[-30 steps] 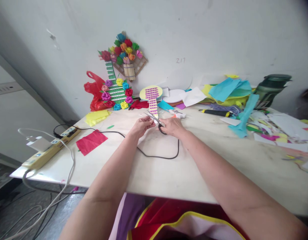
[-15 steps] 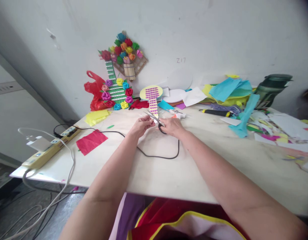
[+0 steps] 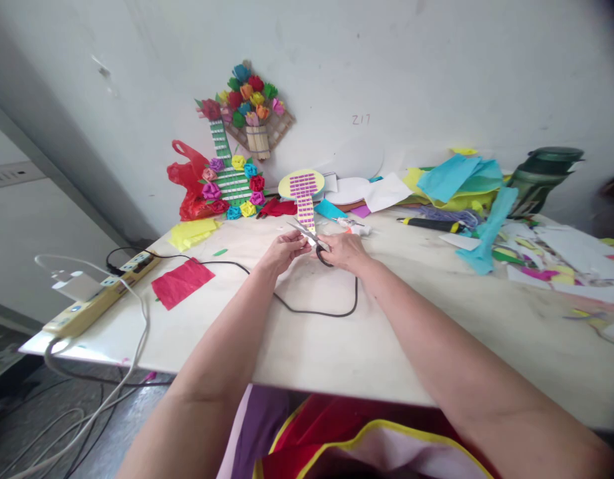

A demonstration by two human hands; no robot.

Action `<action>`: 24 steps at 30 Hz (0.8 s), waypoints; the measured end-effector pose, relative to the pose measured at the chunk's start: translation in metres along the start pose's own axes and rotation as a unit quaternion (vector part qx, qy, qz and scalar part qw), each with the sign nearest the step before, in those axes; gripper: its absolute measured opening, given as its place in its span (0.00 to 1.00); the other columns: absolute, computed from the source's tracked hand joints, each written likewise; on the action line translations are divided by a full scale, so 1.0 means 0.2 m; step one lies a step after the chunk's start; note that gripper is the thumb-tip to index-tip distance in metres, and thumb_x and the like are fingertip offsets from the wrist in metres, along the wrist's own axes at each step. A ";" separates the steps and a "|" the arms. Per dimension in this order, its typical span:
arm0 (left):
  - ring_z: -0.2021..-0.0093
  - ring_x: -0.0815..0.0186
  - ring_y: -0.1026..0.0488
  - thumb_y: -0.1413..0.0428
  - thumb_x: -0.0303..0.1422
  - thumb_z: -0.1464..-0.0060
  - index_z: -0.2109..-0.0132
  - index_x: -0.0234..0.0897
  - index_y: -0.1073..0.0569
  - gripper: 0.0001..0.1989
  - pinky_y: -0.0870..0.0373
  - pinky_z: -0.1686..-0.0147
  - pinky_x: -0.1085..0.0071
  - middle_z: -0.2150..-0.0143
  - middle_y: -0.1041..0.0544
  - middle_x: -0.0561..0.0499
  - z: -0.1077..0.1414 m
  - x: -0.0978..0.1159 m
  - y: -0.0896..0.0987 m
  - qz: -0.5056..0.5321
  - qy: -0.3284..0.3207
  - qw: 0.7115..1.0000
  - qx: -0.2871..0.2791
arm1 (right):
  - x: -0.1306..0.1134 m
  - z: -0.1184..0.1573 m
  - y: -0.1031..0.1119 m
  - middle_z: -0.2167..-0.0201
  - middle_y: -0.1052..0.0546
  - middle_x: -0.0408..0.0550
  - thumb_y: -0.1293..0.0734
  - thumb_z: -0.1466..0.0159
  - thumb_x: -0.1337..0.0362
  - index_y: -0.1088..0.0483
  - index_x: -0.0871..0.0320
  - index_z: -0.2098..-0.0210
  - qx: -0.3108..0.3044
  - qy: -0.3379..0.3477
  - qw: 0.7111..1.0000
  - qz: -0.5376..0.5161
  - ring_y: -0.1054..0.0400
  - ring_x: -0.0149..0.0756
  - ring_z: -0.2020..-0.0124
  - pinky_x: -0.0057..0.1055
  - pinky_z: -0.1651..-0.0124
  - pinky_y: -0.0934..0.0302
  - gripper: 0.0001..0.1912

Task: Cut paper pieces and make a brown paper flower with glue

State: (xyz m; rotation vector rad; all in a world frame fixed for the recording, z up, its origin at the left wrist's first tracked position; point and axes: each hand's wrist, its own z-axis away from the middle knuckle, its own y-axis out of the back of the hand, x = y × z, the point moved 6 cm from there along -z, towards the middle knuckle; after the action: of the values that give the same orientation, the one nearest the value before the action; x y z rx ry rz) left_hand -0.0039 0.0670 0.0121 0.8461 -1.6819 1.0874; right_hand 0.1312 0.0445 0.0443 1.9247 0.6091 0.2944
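Note:
My right hand (image 3: 345, 251) is closed on a pair of scissors (image 3: 305, 230) with black handles, the blades pointing up and to the left. Close beside it, my left hand (image 3: 287, 251) has its fingers pinched together near the blades; what they hold is too small to make out. Just behind both hands leans a yellow round-topped paper piece (image 3: 301, 187) woven with purple strips, its narrow stem reaching down toward the scissors. A black cable (image 3: 316, 313) loops over the table in front of my hands.
A red paper sheet (image 3: 183, 283) and a power strip (image 3: 104, 293) are on the left. Flower crafts (image 3: 231, 183) stand by the wall. Coloured paper (image 3: 449, 178), a black-yellow tool (image 3: 429, 225), a green bottle (image 3: 543, 178) and scraps (image 3: 561, 259) occupy the right.

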 end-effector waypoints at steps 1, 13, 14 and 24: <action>0.70 0.74 0.30 0.38 0.26 0.61 0.66 0.31 0.28 0.11 0.33 0.60 0.73 0.72 0.30 0.54 0.00 0.00 0.00 0.000 0.000 1.000 0.001 | 0.00 0.00 0.00 0.70 0.24 0.47 0.41 0.43 0.47 0.31 0.52 0.54 -0.001 0.000 1.000 0.000 0.32 0.39 0.67 0.29 0.70 0.50 0.23; 0.70 0.73 0.30 0.38 0.26 0.61 0.66 0.31 0.27 0.11 0.33 0.61 0.73 0.72 0.30 0.53 0.00 0.00 0.00 -0.004 0.006 1.000 0.000 | 0.00 -0.01 -0.01 0.71 0.23 0.47 0.41 0.43 0.47 0.32 0.52 0.52 0.003 0.012 1.000 0.008 0.32 0.38 0.69 0.29 0.70 0.49 0.24; 0.70 0.73 0.30 0.38 0.26 0.62 0.66 0.31 0.27 0.11 0.33 0.61 0.73 0.72 0.30 0.53 0.00 0.00 0.00 -0.004 0.008 1.000 0.000 | 0.00 0.00 -0.01 0.71 0.23 0.47 0.41 0.43 0.48 0.32 0.52 0.52 0.002 0.013 1.000 0.010 0.31 0.38 0.68 0.29 0.70 0.49 0.24; 0.71 0.73 0.30 0.38 0.27 0.61 0.66 0.30 0.27 0.11 0.32 0.62 0.73 0.72 0.28 0.52 0.02 0.01 -0.04 -0.025 0.021 0.999 -0.003 | 0.01 0.00 -0.02 0.67 0.23 0.47 0.41 0.43 0.52 0.32 0.51 0.53 -0.006 0.004 1.000 0.007 0.31 0.39 0.64 0.29 0.67 0.47 0.21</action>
State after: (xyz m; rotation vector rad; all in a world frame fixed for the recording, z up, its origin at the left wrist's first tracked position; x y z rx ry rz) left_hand 0.0008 0.0599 0.0157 0.8509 -1.6200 1.0585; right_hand 0.1328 0.0472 0.0408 1.9174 0.5981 0.3144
